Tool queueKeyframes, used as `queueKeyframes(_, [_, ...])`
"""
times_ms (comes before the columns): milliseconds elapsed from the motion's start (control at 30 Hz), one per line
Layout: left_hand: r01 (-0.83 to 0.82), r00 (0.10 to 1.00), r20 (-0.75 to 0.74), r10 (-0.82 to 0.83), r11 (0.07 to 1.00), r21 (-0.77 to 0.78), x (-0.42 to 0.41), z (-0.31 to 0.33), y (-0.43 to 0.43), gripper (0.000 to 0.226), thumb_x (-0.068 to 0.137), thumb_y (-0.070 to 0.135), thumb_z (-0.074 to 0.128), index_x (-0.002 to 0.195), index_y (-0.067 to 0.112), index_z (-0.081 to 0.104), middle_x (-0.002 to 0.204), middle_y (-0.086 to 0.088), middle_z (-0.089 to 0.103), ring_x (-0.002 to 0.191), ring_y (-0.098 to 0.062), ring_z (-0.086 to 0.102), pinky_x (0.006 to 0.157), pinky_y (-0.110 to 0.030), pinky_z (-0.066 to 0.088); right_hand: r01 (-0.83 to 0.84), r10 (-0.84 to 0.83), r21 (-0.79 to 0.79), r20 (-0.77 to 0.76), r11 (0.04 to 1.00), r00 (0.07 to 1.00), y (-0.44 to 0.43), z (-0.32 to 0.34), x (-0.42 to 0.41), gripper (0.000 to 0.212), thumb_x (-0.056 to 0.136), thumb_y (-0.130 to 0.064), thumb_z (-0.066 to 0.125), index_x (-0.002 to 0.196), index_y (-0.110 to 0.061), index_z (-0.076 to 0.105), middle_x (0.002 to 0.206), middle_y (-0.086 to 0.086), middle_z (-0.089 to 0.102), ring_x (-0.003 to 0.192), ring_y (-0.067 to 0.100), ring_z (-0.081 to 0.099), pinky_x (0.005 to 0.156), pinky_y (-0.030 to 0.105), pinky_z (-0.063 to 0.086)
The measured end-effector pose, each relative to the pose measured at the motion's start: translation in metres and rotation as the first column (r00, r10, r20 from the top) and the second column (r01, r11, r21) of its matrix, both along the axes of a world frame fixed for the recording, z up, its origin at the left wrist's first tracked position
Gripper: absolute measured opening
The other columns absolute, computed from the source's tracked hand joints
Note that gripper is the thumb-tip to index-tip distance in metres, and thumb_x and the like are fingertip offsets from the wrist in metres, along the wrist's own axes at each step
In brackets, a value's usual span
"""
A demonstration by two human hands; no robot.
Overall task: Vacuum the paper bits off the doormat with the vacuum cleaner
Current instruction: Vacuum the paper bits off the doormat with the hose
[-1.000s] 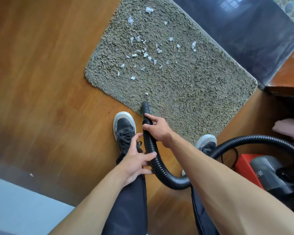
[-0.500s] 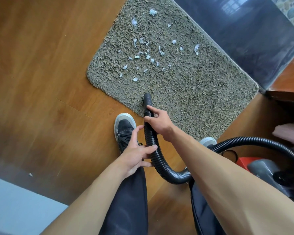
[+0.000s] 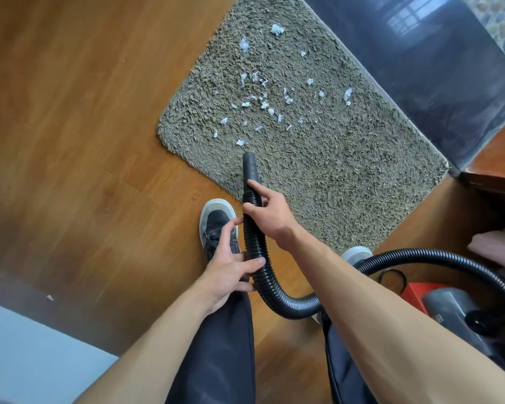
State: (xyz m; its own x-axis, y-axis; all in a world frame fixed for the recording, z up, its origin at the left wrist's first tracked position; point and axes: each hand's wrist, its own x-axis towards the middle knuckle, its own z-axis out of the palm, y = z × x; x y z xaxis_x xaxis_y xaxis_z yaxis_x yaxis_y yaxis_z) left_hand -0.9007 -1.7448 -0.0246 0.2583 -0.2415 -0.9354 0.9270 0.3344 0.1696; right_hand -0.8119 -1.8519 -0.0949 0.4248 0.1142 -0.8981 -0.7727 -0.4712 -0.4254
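The wood floor (image 3: pixel 70 141) bears a grey doormat (image 3: pixel 347 176) at the far side. The red vacuum cleaner (image 3: pixel 449 304) sits near right. Its black hose (image 3: pixel 263 275) arcs left, with the tip over the mat's near edge. The right hand (image 3: pixel 270 212) grips the hose, and the left hand (image 3: pixel 228 269) curls its fingers round it nearer the person. Paper bits (image 3: pixel 263 104) lie scattered on the mat beyond the tip.

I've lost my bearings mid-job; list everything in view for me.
doormat: one, grey-green, on the floor
paper bits: many, white, scattered on the doormat
stray bit: one, white, floor at lower left
hose: one, black, tip over the doormat's near edge
vacuum cleaner: one, red and grey, lower right
floor: one, brown wood, all around
slab: one, glossy black, beyond the doormat
shoes: two, white-toed, by the doormat's near edge
right hand: one, gripping the hose near its tip
left hand: one, holding the hose lower down
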Motion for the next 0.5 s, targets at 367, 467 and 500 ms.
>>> queueKeyframes(367, [-0.052,0.999,0.01,0.052,0.999,0.012,0.021,-0.01,0.012,0.072,0.093,-0.001,0.064,0.119,0.062,0.041,0.108,-0.023,0.07,0.099,-0.04,0.067,0.092,-0.067,0.05,-0.049,0.049,0.005,0.017,0.999,0.999,0.02,-0.011,0.028,0.064,0.079,-0.017,0.067,0.141,-0.03,0.053,0.09,-0.004,0.065,0.082,0.017,0.064,0.091,0.049,0.056])
queueKeyframes(467, [-0.094,0.996,0.004,0.094,0.996,0.007,0.022,-0.01,0.017,0.071,0.094,-0.001,0.063,0.116,0.062,0.042,0.116,-0.032,0.066,0.1,-0.042,0.064,0.093,-0.068,0.049,-0.101,0.101,0.003,0.007,0.995,0.995,0.028,-0.012,0.032,0.064,0.078,-0.021,0.068,0.14,-0.032,0.054,0.096,0.0,0.066,0.089,0.022,0.067,0.092,0.048,0.056])
queueKeyframes(500, [-0.105,0.995,0.0,0.105,0.994,0.009,0.022,-0.01,0.018,0.07,0.094,-0.001,0.063,0.118,0.061,0.042,0.119,-0.033,0.064,0.102,-0.045,0.065,0.093,-0.069,0.049,-0.12,0.12,0.002,0.008,0.993,0.993,0.031,-0.012,0.033,0.065,0.077,-0.022,0.068,0.139,-0.033,0.054,0.098,0.0,0.067,0.093,0.025,0.068,0.093,0.047,0.056])
